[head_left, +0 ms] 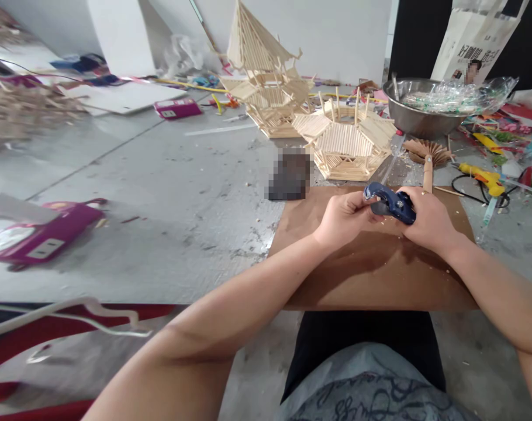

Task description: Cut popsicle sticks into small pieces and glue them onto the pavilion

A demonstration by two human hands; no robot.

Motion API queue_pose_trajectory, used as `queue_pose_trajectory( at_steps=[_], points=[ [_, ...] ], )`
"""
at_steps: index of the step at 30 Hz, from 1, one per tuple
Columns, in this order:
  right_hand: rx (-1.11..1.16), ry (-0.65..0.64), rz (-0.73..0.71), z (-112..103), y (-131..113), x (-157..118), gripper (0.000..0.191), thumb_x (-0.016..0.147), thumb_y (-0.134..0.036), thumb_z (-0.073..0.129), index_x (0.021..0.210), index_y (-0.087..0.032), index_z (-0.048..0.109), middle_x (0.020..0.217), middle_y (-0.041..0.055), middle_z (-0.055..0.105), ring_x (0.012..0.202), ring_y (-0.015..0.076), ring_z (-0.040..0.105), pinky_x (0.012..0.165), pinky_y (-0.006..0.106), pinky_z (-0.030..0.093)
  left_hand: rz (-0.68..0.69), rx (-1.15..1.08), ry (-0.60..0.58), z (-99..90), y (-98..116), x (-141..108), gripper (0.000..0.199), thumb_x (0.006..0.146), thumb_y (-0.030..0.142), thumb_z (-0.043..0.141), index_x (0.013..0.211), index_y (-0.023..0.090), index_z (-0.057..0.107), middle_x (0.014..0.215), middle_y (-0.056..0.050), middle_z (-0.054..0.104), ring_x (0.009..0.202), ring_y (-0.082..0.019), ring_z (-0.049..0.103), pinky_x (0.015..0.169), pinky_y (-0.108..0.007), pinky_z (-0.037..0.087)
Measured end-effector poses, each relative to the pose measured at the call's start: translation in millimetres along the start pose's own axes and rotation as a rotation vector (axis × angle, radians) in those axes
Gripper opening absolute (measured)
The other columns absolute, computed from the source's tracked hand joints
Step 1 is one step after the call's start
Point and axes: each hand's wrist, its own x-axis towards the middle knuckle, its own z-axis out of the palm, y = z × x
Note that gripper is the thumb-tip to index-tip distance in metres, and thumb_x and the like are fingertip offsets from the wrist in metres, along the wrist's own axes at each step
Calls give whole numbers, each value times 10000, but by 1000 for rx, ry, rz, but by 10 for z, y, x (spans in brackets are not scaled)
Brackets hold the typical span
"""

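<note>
Clasping the blue cutter (395,203) in the grip of the right hand (430,221), right of frame centre, over brown paper (323,275); holding the left hand (342,219) at its nose (cannot tell whether pinching anything). Probably cutting; next, likely calls for aligning before squeezing.

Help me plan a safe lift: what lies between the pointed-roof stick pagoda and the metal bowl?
The head view shows an open-topped hexagonal stick model between the stick pagoda and the metal bowl; that stretch isn't bare.

Room left on table (196,187); stick model (342,143) blocks beyond brown sheet (371,278).
</note>
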Motion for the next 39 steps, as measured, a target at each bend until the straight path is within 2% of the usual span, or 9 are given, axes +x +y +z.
queue_pose_trajectory(
  at_steps=[7, 21, 26, 35, 39],
  points=[
    [-75, 10, -33, 6, 21, -5, 360, 681, -318, 519, 1013, -178, 511, 876, 100, 649, 783, 256, 600, 664, 346, 416, 26, 109, 11, -6, 6, -5, 97, 703, 128, 582, 637, 146, 651, 589, 16, 677, 573, -105, 630, 594, -188, 517],
    [-128, -1, -17, 9, 48, -37, 335, 659, -269, 519, 984, -183, 523, 859, 87, 661, 761, 250, 621, 654, 334, 422, 46, 131, -18, -20, 4, 1, 191, 662, 37, 493, 572, 153, 615, 578, 20, 667, 564, -101, 628, 595, -192, 516],
    [-127, 2, 2, 0, 45, -39, 307, 660, -293, 532, 948, -186, 535, 837, 80, 665, 750, 241, 623, 633, 317, 418, 41, 127, -24, -21, 30, -9, 185, 666, 40, 494, 587, 152, 618, 576, 20, 666, 566, -104, 628, 597, -198, 517],
    [-123, 18, -68, -16, 48, -4, 321, 710, -382, 510, 953, -174, 546, 865, 97, 661, 784, 243, 612, 684, 332, 427, 47, 164, -32, -31, 19, -2, 124, 688, 90, 549, 620, 147, 636, 589, 4, 674, 580, -121, 638, 597, -206, 511],
    [-144, 29, -77, -25, 56, -4, 300, 698, -336, 513, 937, -162, 562, 842, 97, 660, 758, 241, 615, 663, 328, 425, 49, 174, -37, -38, 18, -2, 129, 679, 79, 548, 618, 143, 641, 590, 3, 673, 585, -123, 639, 602, -207, 513]
  ],
)
